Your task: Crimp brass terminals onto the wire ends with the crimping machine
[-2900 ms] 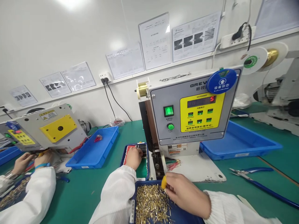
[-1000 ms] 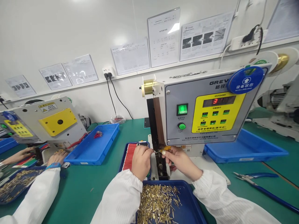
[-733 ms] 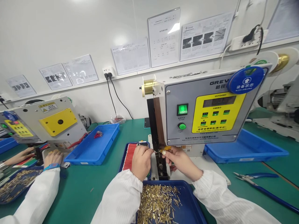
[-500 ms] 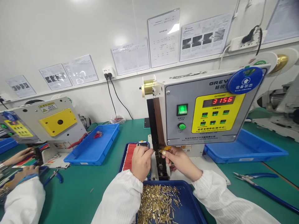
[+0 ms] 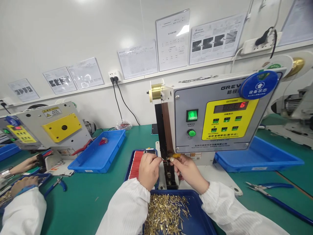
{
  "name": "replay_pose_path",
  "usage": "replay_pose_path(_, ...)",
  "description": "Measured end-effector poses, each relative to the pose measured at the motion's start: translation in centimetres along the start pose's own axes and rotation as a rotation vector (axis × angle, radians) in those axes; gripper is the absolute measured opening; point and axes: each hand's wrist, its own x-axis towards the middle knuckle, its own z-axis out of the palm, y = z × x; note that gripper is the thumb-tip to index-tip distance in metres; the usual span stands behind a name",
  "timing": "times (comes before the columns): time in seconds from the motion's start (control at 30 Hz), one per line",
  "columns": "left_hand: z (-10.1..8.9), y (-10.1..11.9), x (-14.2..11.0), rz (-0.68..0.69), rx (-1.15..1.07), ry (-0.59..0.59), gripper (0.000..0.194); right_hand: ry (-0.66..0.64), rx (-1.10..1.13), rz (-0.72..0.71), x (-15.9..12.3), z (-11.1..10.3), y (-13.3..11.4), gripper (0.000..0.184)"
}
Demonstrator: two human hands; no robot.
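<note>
My left hand (image 5: 148, 171) pinches a thin red-sheathed wire (image 5: 163, 159) drawn from the dark blue tray of red wires (image 5: 136, 166). My right hand (image 5: 187, 173) is shut on a small brass terminal (image 5: 168, 160), with a yellow finger cover or tab (image 5: 176, 155) at its fingertips. Both hands meet at the jaw of the terminal crimping machine (image 5: 215, 120), and the fingers partly hide the contact point. Below my hands, a blue tray (image 5: 198, 209) holds a loose pile of brass terminals (image 5: 166, 212).
A blue tray (image 5: 259, 160) stands right of the machine, near blue-handled pliers (image 5: 264, 187). Left stands a blue tray with a small red wire bundle (image 5: 97, 153). Further left, a co-worker's hands (image 5: 24, 164) work beside a second machine (image 5: 49, 127).
Since the oldest frame, my right hand has risen from the brass pile to the crimper jaw. Over the last second my hands stay there, while the co-worker's hands shift left and the display changes.
</note>
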Motion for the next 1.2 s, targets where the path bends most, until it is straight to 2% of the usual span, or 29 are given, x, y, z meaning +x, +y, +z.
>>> replay_pose_path(0.33,-0.11,0.13,0.09,0.007,-0.002,-0.013,0.021,0.008,-0.01,-0.007,-0.19,0.18,-0.27,0.028)
replay_pose_path(0.6,-0.22,0.35,0.19,0.002,-0.015,0.047,0.02,0.034,-0.03,-0.036,-0.16,0.33,-0.15,0.028)
replay_pose_path(0.83,-0.26,0.37,0.31,0.02,-0.019,0.034,0.013,0.09,-0.137,-0.089,-0.42,0.57,-0.01,0.026)
replay_pose_path(1.2,-0.28,0.38,0.35,0.015,-0.003,0.031,0.013,0.101,-0.127,-0.083,-0.44,0.62,0.09,0.025)
